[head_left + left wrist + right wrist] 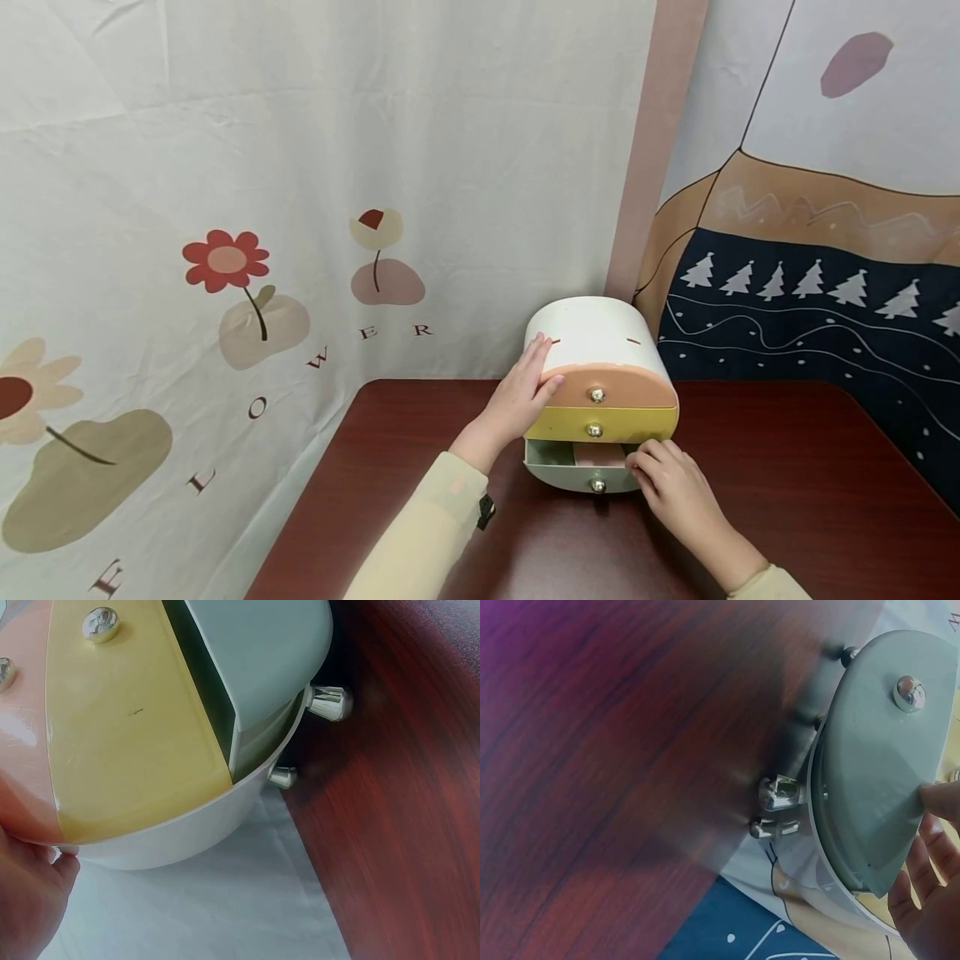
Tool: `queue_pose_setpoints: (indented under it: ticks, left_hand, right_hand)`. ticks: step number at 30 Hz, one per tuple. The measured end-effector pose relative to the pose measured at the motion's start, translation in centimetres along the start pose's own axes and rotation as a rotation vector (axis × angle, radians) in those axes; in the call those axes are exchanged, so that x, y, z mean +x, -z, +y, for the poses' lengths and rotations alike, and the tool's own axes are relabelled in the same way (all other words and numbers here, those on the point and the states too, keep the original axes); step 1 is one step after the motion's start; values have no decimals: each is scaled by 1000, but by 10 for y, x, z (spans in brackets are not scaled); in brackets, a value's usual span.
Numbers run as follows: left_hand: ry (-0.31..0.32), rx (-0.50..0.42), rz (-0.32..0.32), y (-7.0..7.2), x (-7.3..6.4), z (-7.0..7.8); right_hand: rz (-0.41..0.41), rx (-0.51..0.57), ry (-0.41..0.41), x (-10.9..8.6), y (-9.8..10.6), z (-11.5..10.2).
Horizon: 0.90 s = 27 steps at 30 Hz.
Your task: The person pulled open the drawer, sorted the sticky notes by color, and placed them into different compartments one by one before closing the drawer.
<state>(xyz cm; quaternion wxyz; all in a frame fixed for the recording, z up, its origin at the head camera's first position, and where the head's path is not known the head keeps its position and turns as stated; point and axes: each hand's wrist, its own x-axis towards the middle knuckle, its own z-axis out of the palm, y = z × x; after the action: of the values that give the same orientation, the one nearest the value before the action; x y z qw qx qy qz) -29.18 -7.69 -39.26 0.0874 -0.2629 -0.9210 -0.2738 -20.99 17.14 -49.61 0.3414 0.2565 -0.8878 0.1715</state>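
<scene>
A small rounded drawer cabinet [592, 329] with a white shell stands on the table. Its peach top drawer [577, 387] and yellow middle drawer [566, 423] are closed. The green bottom drawer [555, 477] is pulled partly out, and a pale pinkish piece [600, 454] shows inside it. My left hand [517, 398] rests on the cabinet's upper left side with fairly straight fingers, the thumb by the peach front. With my right hand [675, 483] I pinch the right end of the green drawer's front edge; in the right wrist view the thumb [939, 801] lies at that edge.
The dark red wooden table [772, 467] extends to both sides of the cabinet and in front of it. Behind hang a pale flower-printed cloth [487, 167] and a dark tree-printed one [787, 325]. Metallic feet [780, 793] project beneath the cabinet.
</scene>
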Motion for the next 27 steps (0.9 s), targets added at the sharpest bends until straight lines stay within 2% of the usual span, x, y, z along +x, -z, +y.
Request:
queue_pose_setpoints:
  ticks: [8,13,22,27]
  left_hand:
    - [3,1,-3,1,0,1]
    - [3,6,0,0,1,1]
    - [-1,0,-1,0,0,0]
    - [-2,1,1,0,0,1]
  right_hand:
    - [8,-29,-38,0,1,-7]
    - [-12,24,-89,0,5,-18]
    - [-122,219,-354,-6,6,-36]
    - [-285,345,-469,-6,4,-39]
